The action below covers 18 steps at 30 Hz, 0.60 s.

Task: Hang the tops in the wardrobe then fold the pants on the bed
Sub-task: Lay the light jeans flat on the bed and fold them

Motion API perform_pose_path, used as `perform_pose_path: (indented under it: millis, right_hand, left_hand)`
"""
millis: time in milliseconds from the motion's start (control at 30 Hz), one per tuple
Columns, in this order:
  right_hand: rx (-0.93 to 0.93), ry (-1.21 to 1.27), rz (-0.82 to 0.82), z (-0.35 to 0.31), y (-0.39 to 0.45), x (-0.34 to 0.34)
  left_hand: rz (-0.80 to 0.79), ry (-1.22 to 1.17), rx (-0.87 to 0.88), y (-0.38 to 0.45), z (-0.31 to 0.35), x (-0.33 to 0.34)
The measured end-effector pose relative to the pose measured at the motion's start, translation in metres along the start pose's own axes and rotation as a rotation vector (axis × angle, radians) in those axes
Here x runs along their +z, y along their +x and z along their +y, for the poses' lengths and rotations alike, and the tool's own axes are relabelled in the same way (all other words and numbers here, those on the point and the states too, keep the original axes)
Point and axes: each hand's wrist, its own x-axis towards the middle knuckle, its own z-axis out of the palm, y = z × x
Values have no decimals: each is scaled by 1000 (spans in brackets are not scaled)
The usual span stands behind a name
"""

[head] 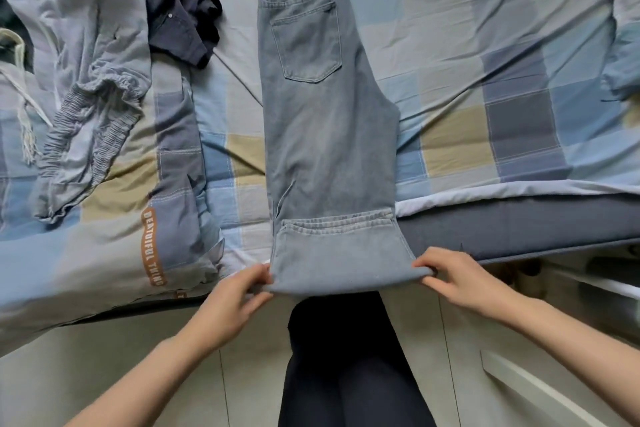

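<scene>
Checked bed (485,45) fills the view, its near edge in front of the person. Light jeans (322,121) lie lengthwise down the middle of it, legs stacked, waistband far, back pocket up; hems already turned back onto the legs, and that fold hangs at the bed's near edge. Crumpled pale elastic-waist pants (86,107) lie well to the left, not yet folded, with a dark garment (180,21) above them near the far left. Left hand (235,298) pinches the left corner of the fold, thumb and fingers closed on the denim; right hand (460,277) pinches the right corner the same way. Denim looks medium-heavy, fairly stiff for cloth, not slippery, nothing fragile; it should hold a crease. Best grip: both fold corners, as now, so the edge carries level toward the waistband. Folding stage, probably midway through this pair.
</scene>
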Motion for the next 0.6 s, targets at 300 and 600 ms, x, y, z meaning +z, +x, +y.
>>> perform_pose_path:
  millis: [300, 600]
  right_hand:
    - [-4, 548, 271, -26, 183, -156]
    - [548, 785, 9, 41, 279, -77]
  left_hand:
    - [291, -579, -101, 197, 58, -158]
    - [283, -470, -531, 280, -17, -56]
